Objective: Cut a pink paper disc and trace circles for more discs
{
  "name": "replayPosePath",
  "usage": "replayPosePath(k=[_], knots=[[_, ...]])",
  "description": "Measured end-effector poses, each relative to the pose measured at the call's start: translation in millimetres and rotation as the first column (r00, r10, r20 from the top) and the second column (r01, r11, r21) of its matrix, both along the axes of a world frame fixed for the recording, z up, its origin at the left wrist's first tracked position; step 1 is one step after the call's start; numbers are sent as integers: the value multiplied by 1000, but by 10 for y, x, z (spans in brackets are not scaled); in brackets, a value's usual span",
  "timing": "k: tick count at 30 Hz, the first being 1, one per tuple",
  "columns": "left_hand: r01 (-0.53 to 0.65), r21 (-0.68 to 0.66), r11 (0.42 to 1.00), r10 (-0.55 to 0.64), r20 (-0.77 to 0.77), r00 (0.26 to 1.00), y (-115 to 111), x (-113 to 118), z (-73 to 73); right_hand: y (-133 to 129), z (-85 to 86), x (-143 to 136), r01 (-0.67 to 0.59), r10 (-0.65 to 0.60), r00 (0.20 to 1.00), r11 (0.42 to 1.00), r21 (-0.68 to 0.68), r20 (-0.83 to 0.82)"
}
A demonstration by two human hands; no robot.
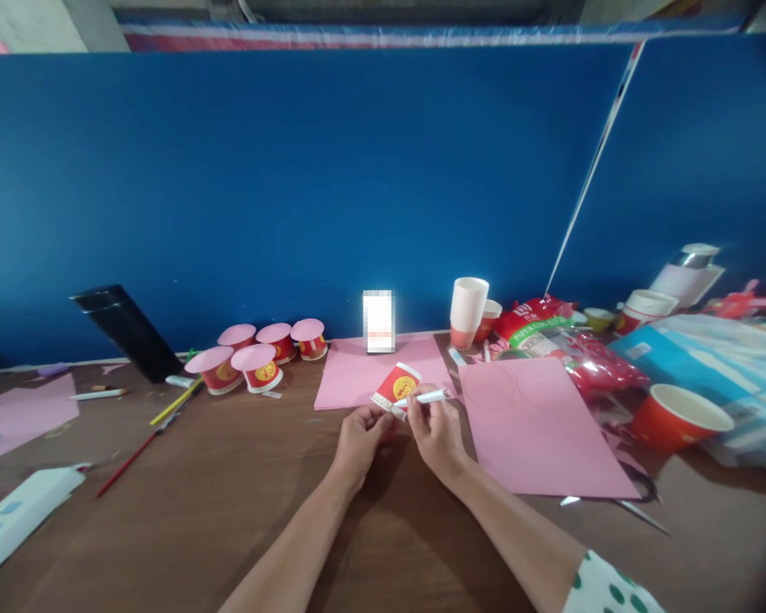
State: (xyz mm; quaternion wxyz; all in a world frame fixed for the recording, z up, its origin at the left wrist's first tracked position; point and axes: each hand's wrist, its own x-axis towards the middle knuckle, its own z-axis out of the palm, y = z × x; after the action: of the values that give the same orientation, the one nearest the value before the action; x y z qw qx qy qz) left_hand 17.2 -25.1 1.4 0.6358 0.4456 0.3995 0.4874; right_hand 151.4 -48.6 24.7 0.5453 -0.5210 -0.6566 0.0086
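Note:
A small red and white paper cup (398, 385) with a yellow emblem lies tilted just above the table. My left hand (361, 438) pinches its lower edge between thumb and fingers. In my right hand (439, 432) is a white marker pen (431, 397), its tip pointing left at the cup's lower white band. Whether the tip touches the cup I cannot tell. Pink paper (345, 375) lies behind the cup, and another pink sheet (536, 426) with faint drawn circles is to the right of my right hand.
Several red cups topped with pink discs (257, 358) stand left of centre. A black flask (131, 334), a brush (131, 460) and a power strip (22, 519) are on the left. At right are stacked cups (468, 311), a red bag (542, 328), an orange cup (670, 426) and scissors (643, 516).

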Motion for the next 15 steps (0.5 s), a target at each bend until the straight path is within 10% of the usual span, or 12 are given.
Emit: replayPosePath(k=[15], knots=[[-10, -27, 1000, 11, 47, 999, 10, -7, 17, -1, 7, 0, -22, 19, 999, 995, -95, -38]])
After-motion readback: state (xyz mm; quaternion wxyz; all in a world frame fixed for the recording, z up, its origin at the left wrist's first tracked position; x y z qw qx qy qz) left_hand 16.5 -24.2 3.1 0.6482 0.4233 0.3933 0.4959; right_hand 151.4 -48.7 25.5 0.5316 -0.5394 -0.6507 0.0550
